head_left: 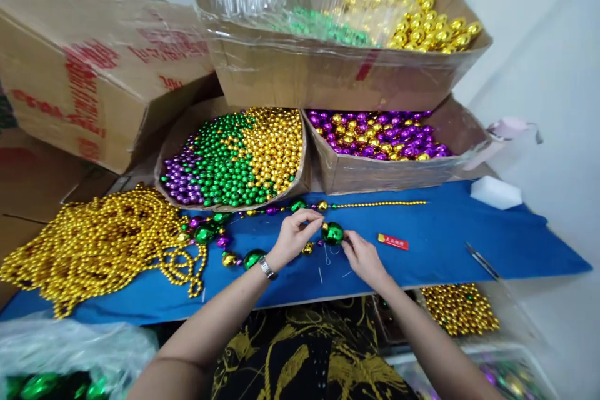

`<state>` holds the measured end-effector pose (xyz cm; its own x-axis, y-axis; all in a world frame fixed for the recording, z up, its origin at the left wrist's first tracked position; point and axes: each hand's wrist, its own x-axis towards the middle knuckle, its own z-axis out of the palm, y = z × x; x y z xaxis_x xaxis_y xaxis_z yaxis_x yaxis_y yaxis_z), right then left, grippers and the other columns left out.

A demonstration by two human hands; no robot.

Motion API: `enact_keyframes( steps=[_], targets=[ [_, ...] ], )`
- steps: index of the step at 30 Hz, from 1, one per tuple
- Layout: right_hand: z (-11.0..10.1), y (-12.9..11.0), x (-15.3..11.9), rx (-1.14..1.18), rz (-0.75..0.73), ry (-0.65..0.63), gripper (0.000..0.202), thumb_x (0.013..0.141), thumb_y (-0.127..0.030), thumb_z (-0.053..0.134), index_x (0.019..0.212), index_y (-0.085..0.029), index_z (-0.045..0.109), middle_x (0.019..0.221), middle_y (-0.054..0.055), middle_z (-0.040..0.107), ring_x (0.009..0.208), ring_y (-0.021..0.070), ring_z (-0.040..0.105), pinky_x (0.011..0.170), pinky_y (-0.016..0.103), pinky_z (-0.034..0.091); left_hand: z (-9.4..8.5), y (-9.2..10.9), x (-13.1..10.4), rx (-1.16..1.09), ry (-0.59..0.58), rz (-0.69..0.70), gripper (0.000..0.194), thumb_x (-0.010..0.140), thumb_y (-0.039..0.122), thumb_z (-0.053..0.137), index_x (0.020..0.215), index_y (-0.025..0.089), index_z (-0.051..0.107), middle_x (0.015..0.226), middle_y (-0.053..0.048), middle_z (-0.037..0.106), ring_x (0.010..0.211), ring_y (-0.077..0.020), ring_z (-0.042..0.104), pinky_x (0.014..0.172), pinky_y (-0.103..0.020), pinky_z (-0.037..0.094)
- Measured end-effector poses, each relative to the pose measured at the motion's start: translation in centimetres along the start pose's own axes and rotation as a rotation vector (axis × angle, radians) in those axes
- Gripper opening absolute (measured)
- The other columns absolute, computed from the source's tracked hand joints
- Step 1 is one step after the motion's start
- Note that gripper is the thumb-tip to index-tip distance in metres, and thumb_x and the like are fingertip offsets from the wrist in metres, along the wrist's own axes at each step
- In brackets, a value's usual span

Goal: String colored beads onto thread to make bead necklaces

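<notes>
Over the blue cloth, my left hand [296, 232] is closed in a pinch at the bead string, right beside a small gold bead [325, 225]. The thumb and fingers of my right hand [363, 257] close on the right side of a large shiny green bead [332, 234]. A thin white thread [327, 254] loops below that bead. From near my left hand, strung green, purple and gold beads [229, 259] run left and curve back along the cloth. They join a strand of small gold beads [382, 204] lying straight behind my hands.
A heap of gold bead chains [103, 244] covers the left of the blue cloth [431, 237]. Behind stand boxes of loose beads [234, 159], [375, 134], with another bead box [328, 75] above. A red-and-yellow packet [393, 242], tweezers-like tool [482, 260] and white block [495, 192] lie right.
</notes>
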<state>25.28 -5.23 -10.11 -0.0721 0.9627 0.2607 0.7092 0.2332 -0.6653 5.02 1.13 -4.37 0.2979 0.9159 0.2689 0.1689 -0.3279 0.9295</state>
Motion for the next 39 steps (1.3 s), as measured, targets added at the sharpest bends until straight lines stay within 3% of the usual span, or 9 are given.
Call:
enact_keyframes(
  steps=[6, 12, 17, 20, 24, 29, 33, 37, 39],
  targets=[
    [-3.1, -2.3, 2.2, 0.083, -0.098, 0.052, 0.033, 0.099, -0.030, 0.043, 0.128, -0.021, 0.057, 0.122, 0.010, 0.066, 0.113, 0.0188, 0.065, 0.097, 0.033, 0.052, -0.2, 4.0, 2.5, 0.095, 0.014, 0.270, 0.010, 0.090, 0.024, 0.064, 0.087, 0.018, 0.070, 0.095, -0.007, 0.071, 0.092, -0.0154, 0.066, 0.084, -0.030, 0.053],
    [-5.4, -4.7, 4.5, 0.311, -0.081, 0.084, 0.027, 0.100, -0.032, 0.043, 0.103, -0.020, 0.067, 0.080, 0.002, 0.070, 0.068, 0.0120, 0.066, 0.067, 0.023, 0.053, -0.8, 9.5, 6.8, 0.064, -0.113, 0.273, 0.013, 0.090, 0.028, 0.063, 0.085, 0.018, 0.070, 0.093, -0.007, 0.072, 0.087, -0.0143, 0.066, 0.079, -0.028, 0.053],
    [-8.5, -4.7, 6.1, 0.494, -0.022, 0.037, 0.024, 0.099, -0.036, 0.048, 0.103, -0.021, 0.066, 0.067, -0.003, 0.060, 0.060, 0.0083, 0.059, 0.061, 0.021, 0.047, -1.1, 11.4, 10.9, -0.093, -0.189, 0.199, 0.036, 0.096, 0.046, 0.052, 0.091, 0.016, 0.072, 0.087, -0.006, 0.071, 0.077, -0.0123, 0.065, 0.065, -0.023, 0.051],
    [-9.7, -5.6, 6.9, 0.754, -0.002, 0.052, 0.021, 0.098, -0.037, 0.051, 0.102, -0.022, 0.065, 0.061, -0.005, 0.052, 0.055, 0.0072, 0.053, 0.056, 0.021, 0.045, -0.9, 11.5, 13.3, -0.134, -0.105, 0.223, 0.042, 0.098, 0.048, 0.046, 0.088, 0.016, 0.072, 0.084, -0.006, 0.068, 0.076, -0.0121, 0.064, 0.062, -0.023, 0.050],
    [-11.7, -8.1, 8.0, 1.068, -0.050, 0.126, 0.017, 0.096, -0.039, 0.057, 0.095, -0.023, 0.063, 0.055, -0.007, 0.039, 0.047, 0.0056, 0.041, 0.047, 0.020, 0.039, -0.6, 10.6, 16.2, -0.071, -0.104, 0.271, 0.022, 0.093, 0.035, 0.059, 0.087, 0.016, 0.069, 0.083, -0.004, 0.067, 0.076, -0.0117, 0.062, 0.065, -0.024, 0.047],
    [-15.0, -10.7, 9.3, 1.008, -0.051, 0.216, 0.023, 0.093, -0.049, 0.056, 0.087, -0.027, 0.056, 0.051, -0.009, 0.027, 0.040, 0.0065, 0.031, 0.041, 0.021, 0.034, -0.5, 8.9, 20.5, 0.081, -0.195, 0.261, 0.005, 0.081, 0.012, 0.066, 0.078, 0.014, 0.069, 0.069, -0.001, 0.061, 0.073, -0.0140, 0.058, 0.073, -0.028, 0.042],
    [-16.2, -10.7, 9.4, 0.909, -0.048, 0.288, 0.022, 0.096, -0.049, 0.051, 0.087, -0.029, 0.052, 0.050, -0.009, 0.024, 0.039, 0.0074, 0.032, 0.041, 0.022, 0.034, 0.8, 7.9, 24.3, 0.322, -0.399, 0.268, 0.013, 0.070, 0.004, 0.065, 0.067, 0.016, 0.069, 0.062, -0.001, 0.058, 0.068, -0.0165, 0.055, 0.080, -0.032, 0.037],
    [-16.0, -9.6, 9.0, 0.919, -0.091, 0.273, 0.020, 0.096, -0.046, 0.052, 0.090, -0.027, 0.053, 0.051, -0.009, 0.026, 0.041, 0.0075, 0.037, 0.043, 0.022, 0.036, 4.1, 6.9, 26.7, 0.616, -0.761, 0.312, 0.014, 0.064, 0.006, 0.068, 0.068, 0.020, 0.071, 0.059, -0.001, 0.058, 0.061, -0.0170, 0.049, 0.074, -0.031, 0.036],
    [-15.6, -9.0, 8.7, 0.940, -0.095, 0.278, 0.018, 0.097, -0.043, 0.052, 0.091, -0.026, 0.054, 0.052, -0.008, 0.028, 0.042, 0.0071, 0.037, 0.043, 0.022, 0.036, 5.9, 6.4, 27.3, 0.696, -0.858, 0.295, 0.014, 0.059, 0.008, 0.070, 0.065, 0.021, 0.070, 0.056, -0.001, 0.056, 0.059, -0.0171, 0.047, 0.070, -0.030, 0.036]
  ],
)
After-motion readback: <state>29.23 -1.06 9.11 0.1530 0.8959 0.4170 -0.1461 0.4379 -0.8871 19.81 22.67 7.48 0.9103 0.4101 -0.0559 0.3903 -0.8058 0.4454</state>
